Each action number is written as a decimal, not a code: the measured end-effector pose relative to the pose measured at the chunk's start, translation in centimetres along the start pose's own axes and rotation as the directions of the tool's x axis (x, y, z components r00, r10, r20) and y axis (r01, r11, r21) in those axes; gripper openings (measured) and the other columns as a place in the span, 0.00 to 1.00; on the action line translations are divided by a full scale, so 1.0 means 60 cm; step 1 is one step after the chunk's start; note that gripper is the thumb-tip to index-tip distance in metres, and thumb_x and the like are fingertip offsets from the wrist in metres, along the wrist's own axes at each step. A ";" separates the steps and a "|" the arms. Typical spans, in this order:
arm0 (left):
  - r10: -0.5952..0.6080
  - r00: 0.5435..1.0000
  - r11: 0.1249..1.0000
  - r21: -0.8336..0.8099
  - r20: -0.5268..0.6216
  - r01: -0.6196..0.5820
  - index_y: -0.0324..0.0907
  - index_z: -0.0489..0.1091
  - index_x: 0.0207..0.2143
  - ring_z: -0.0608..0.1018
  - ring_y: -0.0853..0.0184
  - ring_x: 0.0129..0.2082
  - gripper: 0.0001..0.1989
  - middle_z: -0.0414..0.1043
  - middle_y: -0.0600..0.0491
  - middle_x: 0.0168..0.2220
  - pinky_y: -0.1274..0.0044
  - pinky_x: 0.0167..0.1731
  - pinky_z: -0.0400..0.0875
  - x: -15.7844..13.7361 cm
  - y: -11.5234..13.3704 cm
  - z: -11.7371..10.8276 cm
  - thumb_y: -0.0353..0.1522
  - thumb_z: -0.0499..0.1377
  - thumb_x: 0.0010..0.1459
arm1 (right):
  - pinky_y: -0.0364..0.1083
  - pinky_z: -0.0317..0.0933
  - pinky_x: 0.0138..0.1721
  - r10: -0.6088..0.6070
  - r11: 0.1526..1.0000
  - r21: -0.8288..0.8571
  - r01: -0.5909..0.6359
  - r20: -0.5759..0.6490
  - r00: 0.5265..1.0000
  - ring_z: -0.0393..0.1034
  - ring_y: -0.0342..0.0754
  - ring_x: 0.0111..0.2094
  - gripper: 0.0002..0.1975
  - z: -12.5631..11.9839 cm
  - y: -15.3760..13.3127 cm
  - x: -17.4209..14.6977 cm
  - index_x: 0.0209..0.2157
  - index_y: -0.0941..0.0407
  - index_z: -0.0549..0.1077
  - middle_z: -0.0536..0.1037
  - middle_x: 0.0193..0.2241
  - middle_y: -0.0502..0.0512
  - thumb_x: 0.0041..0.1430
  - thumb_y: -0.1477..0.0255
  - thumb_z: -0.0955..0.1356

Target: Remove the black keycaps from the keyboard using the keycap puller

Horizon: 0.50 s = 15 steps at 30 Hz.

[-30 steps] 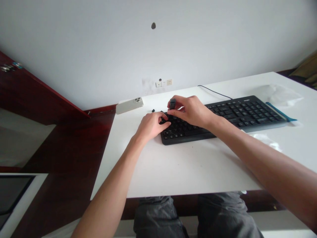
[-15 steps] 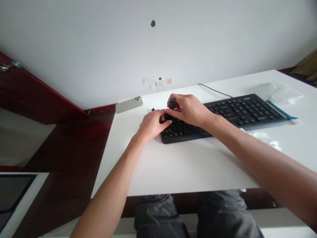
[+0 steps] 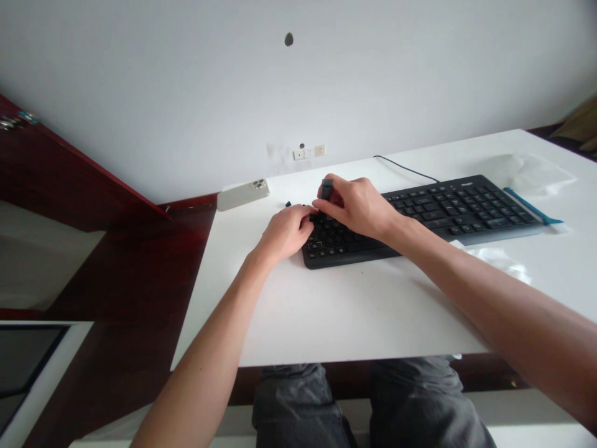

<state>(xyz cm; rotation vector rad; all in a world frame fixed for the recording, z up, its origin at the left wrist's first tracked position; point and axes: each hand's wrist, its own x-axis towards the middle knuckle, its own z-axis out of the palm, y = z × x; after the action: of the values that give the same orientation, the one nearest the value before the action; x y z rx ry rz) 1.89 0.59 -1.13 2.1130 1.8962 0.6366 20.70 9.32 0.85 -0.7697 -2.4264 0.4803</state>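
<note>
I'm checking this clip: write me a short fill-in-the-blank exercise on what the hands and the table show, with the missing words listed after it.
1. The left hand is at the ____ end of the keyboard.
2. A small dark object is held in the person's ____.
3. The phone lies flat, its camera lenses facing ____.
4. The colour of the table is ____.

Missing words: left; right hand; up; white.

Light diffuse, moderate. Soft shadow beside the right forearm (image 3: 466,280), towards the front edge of the table (image 3: 354,317). Keyboard (image 3: 466,211) lettering indistinct; frame edges stretched.
</note>
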 end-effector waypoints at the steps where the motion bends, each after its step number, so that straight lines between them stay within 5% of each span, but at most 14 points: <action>1: 0.003 1.000 1.000 -0.002 0.001 -0.003 0.44 0.79 0.44 0.82 0.58 0.43 0.14 0.83 0.49 0.42 0.70 0.46 0.73 0.000 0.000 0.000 0.25 0.53 0.66 | 0.50 0.58 0.32 0.009 1.000 0.019 -0.009 -0.005 1.000 0.69 0.52 0.27 0.10 0.000 0.003 0.000 0.39 0.51 0.70 0.78 0.28 0.53 0.69 0.59 0.69; 9: 0.013 1.000 1.000 -0.015 -0.010 -0.013 0.44 0.80 0.48 0.82 0.59 0.43 0.16 0.82 0.49 0.42 0.70 0.48 0.73 0.001 -0.006 0.004 0.25 0.54 0.66 | 0.49 0.59 0.33 -0.015 0.999 0.051 0.016 -0.023 1.000 0.69 0.50 0.26 0.10 -0.002 0.002 -0.005 0.41 0.52 0.71 0.77 0.26 0.51 0.69 0.60 0.69; 15: 0.018 1.000 0.997 -0.077 -0.008 -0.019 0.46 0.80 0.51 0.79 0.63 0.36 0.20 0.79 0.53 0.37 0.72 0.43 0.72 0.001 -0.009 0.008 0.23 0.54 0.64 | 0.47 0.62 0.32 0.062 0.983 0.180 -0.017 -0.249 0.966 0.70 0.48 0.27 0.10 -0.039 -0.008 0.001 0.40 0.52 0.73 0.73 0.23 0.48 0.68 0.61 0.71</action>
<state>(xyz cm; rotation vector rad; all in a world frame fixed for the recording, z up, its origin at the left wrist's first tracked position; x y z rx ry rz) 1.66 0.76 -1.78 2.0853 1.8274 0.7101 21.86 9.36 2.94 -0.7549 -2.1033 0.5676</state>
